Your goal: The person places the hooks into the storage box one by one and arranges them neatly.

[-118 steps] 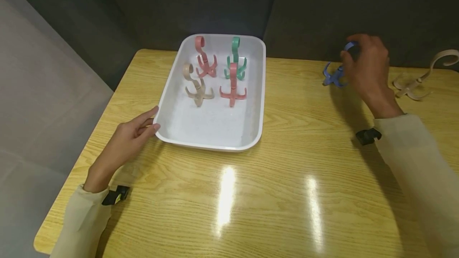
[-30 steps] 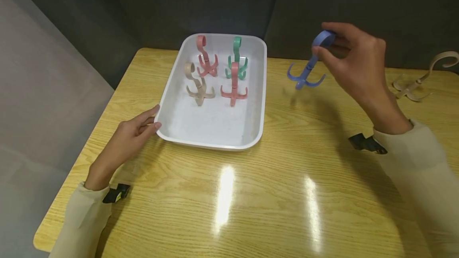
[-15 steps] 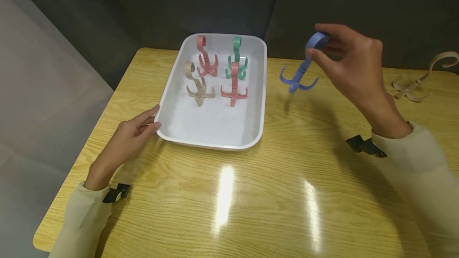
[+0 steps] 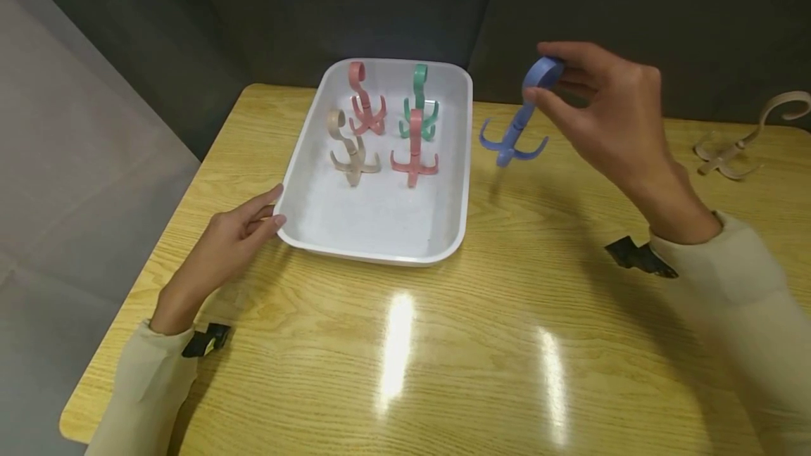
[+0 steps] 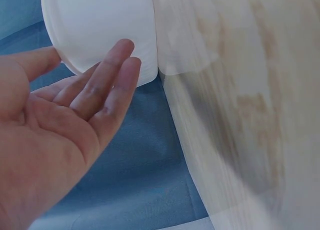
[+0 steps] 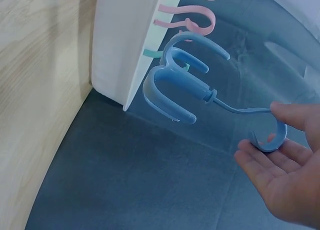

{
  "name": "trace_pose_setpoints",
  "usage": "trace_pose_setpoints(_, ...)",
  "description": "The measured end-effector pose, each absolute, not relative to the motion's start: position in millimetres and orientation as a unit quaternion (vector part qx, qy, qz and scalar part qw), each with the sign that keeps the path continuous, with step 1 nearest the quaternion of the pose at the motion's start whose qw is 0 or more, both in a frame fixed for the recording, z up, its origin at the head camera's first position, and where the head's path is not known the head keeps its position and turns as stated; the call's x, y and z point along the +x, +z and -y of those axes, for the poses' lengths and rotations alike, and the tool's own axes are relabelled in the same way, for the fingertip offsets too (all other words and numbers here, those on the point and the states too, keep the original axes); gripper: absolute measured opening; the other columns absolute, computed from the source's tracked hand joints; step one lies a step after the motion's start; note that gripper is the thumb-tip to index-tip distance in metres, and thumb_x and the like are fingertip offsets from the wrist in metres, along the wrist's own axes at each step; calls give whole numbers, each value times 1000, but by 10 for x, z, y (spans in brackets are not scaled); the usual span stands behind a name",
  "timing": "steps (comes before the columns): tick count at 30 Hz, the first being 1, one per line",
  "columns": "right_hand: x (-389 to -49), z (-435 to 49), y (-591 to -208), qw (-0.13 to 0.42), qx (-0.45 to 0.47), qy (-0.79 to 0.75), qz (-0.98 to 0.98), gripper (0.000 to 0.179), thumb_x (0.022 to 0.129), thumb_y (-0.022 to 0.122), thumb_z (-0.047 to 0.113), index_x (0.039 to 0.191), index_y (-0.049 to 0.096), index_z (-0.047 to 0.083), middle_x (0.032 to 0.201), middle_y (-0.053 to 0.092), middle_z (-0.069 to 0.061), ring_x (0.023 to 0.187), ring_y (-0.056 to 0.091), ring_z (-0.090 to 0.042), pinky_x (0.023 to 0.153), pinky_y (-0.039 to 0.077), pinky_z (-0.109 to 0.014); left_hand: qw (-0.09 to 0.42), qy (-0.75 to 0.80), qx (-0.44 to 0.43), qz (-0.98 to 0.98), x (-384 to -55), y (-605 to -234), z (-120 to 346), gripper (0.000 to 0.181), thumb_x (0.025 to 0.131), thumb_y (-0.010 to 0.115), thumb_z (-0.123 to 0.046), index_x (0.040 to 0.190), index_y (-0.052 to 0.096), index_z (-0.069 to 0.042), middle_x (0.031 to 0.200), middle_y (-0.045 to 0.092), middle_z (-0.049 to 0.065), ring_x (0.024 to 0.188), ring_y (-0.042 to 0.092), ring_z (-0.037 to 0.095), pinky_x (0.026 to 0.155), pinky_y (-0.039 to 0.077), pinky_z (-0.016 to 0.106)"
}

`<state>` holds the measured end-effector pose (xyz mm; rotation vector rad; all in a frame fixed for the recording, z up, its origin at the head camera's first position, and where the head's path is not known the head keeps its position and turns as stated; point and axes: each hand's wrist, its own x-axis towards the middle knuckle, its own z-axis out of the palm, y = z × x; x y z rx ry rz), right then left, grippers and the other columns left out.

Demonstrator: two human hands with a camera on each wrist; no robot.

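My right hand [image 4: 624, 122] pinches a blue four-pronged hanging hook [image 4: 523, 117] by its curved top, thumb against the fingers. The hook tilts, prongs down-left, above the table just right of the white tray [image 4: 374, 231]. In the right wrist view, the blue hook's prongs [image 6: 182, 83] overlap the tray's edge. My left hand [image 4: 222, 245] touches the tray's near-left corner with thumb and fingertips. The left wrist view shows its fingers [image 5: 107, 83] extended loosely along the tray's outer wall. Inside the tray stand a beige hook [image 4: 353, 160], two pink hooks [image 4: 413, 153] and a green hook [image 4: 418, 100].
Another beige hook [image 4: 728, 153] lies on the wooden table [image 4: 304, 357] at the far right, behind the right forearm. A dark curtain [image 4: 393, 5] runs along the table's back edge. The table's left edge borders a grey sheet [image 4: 70, 231].
My right hand first reached the blue hook on the table, then lifted it and carried it left toward the tray. During the last second it moves further left. The left hand stays put.
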<state>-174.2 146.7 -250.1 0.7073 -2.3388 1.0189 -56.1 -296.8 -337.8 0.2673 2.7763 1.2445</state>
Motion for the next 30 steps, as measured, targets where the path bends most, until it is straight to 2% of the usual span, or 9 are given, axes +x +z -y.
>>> trace_pose_setpoints(6,-1715,-1387,-2467,235,270,382,852,40,92,81,3,131,71,0,117,75,-14,103,62,14,94,54,-20,44,405,87,-909,-568,-3390,2973,56,109,57,-14,160,37,-2,138,61,30,119,67,40,89,52,19)
trace_pose_setpoints(15,-1667,-1269,-2439,224,294,397,840,41,91,81,0,130,71,-1,117,75,-13,106,65,9,94,54,-22,48,403,83,-910,-564,-3381,2973,56,110,56,-16,161,36,-3,137,61,30,119,67,40,91,55,27)
trace_pose_setpoints(18,-1657,-1223,-2425,221,301,406,834,41,90,81,-1,129,71,-2,116,75,-13,106,70,-2,93,55,-23,47,406,84,-909,-562,-3380,2973,56,110,56,-16,161,36,-4,137,62,29,119,67,40,90,53,21)
trace_pose_setpoints(23,-1628,-1147,-2395,212,320,404,831,39,90,80,-2,128,71,-5,118,75,-14,106,74,-27,93,55,-22,42,410,87,-907,-555,-3385,2975,56,110,57,-16,161,37,-4,135,63,28,117,68,37,86,50,11)
trace_pose_setpoints(30,-1578,-1023,-2363,187,340,407,827,38,92,79,-1,129,69,-6,123,73,-13,108,74,-26,93,55,-21,41,414,91,-905,-563,-3398,2976,55,110,57,-15,160,37,-3,139,60,29,118,67,40,87,51,14)
